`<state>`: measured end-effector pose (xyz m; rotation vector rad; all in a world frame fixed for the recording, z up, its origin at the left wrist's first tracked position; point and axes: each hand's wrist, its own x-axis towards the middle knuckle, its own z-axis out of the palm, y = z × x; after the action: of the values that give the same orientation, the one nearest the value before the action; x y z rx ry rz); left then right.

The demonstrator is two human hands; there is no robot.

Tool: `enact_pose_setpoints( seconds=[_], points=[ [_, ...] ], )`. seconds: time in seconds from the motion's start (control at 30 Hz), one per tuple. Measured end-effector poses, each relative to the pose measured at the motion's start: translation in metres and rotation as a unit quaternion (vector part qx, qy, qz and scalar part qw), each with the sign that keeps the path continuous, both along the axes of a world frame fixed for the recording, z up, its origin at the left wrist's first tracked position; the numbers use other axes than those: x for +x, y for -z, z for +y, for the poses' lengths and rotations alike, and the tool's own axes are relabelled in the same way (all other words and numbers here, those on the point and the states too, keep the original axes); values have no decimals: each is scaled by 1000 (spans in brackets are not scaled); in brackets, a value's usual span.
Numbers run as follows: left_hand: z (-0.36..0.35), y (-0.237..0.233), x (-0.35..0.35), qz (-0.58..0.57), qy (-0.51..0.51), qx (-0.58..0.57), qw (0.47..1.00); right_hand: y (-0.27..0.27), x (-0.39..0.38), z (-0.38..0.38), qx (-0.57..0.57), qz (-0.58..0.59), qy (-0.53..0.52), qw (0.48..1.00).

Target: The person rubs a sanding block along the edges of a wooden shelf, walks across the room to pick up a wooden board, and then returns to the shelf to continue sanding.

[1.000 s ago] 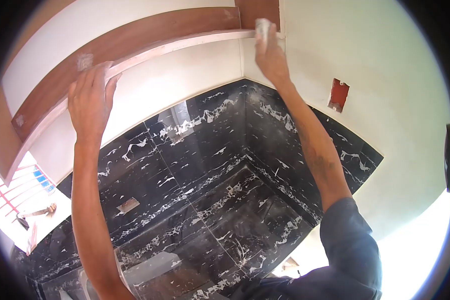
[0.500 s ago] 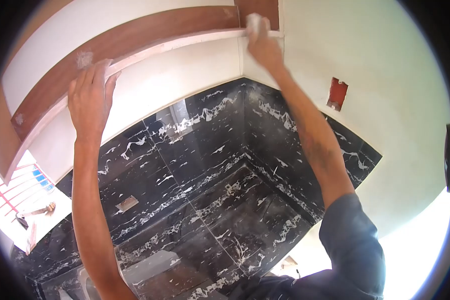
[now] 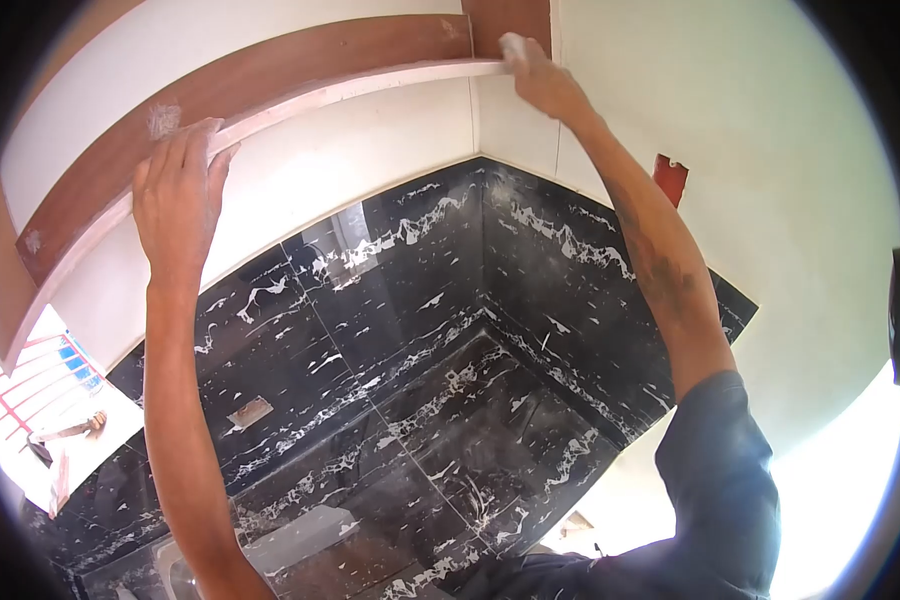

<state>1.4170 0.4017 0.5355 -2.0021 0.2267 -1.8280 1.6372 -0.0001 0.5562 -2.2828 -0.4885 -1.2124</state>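
Note:
A reddish-brown board (image 3: 300, 55) with a pale front edge (image 3: 350, 88) runs across the upper left, near the wall corner. My left hand (image 3: 177, 190) has its fingers over that edge, beside a whitish patch, and holds on to it. My right hand (image 3: 550, 85) is closed round a small whitish piece (image 3: 514, 50) at the right end of the edge, by a brown panel (image 3: 510, 25). What the piece is cannot be made out.
Black marbled tiles (image 3: 400, 290) cover the lower wall and the counter (image 3: 470, 440). A reddish wall box (image 3: 671, 180) is partly behind my right forearm. A sink (image 3: 175, 570) lies low left. A hammer (image 3: 70, 430) rests by the window grille (image 3: 20, 385).
My right hand has shifted slightly right and down with the whitish piece, and its forearm now covers part of the wall box. My left hand stays on the edge.

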Motion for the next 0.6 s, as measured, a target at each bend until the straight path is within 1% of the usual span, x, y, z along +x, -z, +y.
enact_pose_setpoints(
  seconds=[0.07,0.1,0.17,0.23,0.27,0.3,0.4,0.43,0.47,0.53,0.57,0.6],
  points=[
    [0,-3,1,-9,0,-2,1000,16,-43,18,-65,-19,-6,998],
    [0,-4,0,-10,-2,-1,1000,22,-42,15,-80,-59,-5,995],
    [2,2,1,3,4,6,1000,-3,-64,4,-40,66,-34,996],
    [7,-1,4,-5,15,10,1000,-26,-48,5,14,169,22,985],
    [6,-2,4,-8,11,5,1000,-20,-10,-2,-80,27,10,996],
    [5,-1,4,-10,7,1,1000,-3,36,-17,-171,-113,0,979],
    [4,-4,5,-18,7,2,1000,-20,-32,-12,-206,-100,23,973],
    [4,-1,3,-11,11,8,1000,-32,-44,-14,-166,67,33,983],
    [4,1,2,-7,8,5,1000,-47,-43,-13,-127,220,43,966],
    [5,-1,5,-17,2,-5,1000,-55,-37,-2,-176,179,48,967],
    [5,-1,6,-20,3,-7,1000,-33,-47,3,-153,85,21,984],
    [5,-2,6,-23,3,-7,1000,-28,-30,-4,-180,29,-12,983]
  ],
)
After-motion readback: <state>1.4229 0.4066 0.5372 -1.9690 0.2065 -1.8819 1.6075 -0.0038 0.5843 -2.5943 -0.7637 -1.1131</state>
